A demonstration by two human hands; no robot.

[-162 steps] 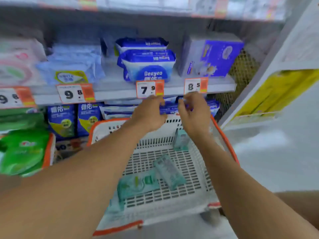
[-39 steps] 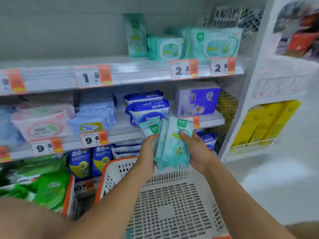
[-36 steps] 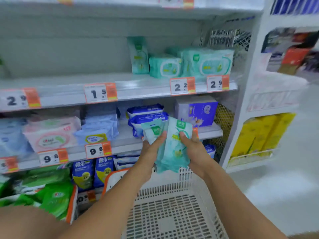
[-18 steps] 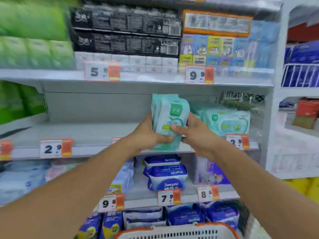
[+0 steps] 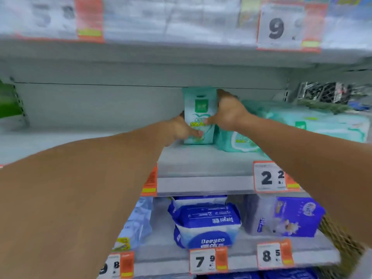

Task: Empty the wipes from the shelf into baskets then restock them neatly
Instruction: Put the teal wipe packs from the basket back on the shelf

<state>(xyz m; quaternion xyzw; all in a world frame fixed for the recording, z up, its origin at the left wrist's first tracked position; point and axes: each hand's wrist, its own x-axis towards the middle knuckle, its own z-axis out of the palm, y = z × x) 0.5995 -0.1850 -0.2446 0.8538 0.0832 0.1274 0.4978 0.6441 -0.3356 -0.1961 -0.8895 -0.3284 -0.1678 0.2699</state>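
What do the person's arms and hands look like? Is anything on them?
Both forearms are bare: no sleeves, gloves, watch or rings show. The left hand and right hand are plain, with short fingernails just visible on the left fingertips.

Head view, operator body only. Two forearms enter frame: one from lower left, one from right edge. Both bare from frame edge to wrist; no sleeve, cuff or glove in view. Left hand (image 5: pixel 182 129) at frame centre: bare, no ring, watch or band visible. Right hand (image 5: pixel 228 113) just right of centre: bare, same cond. Motion blur softens detail; nails and fine marks not readable.
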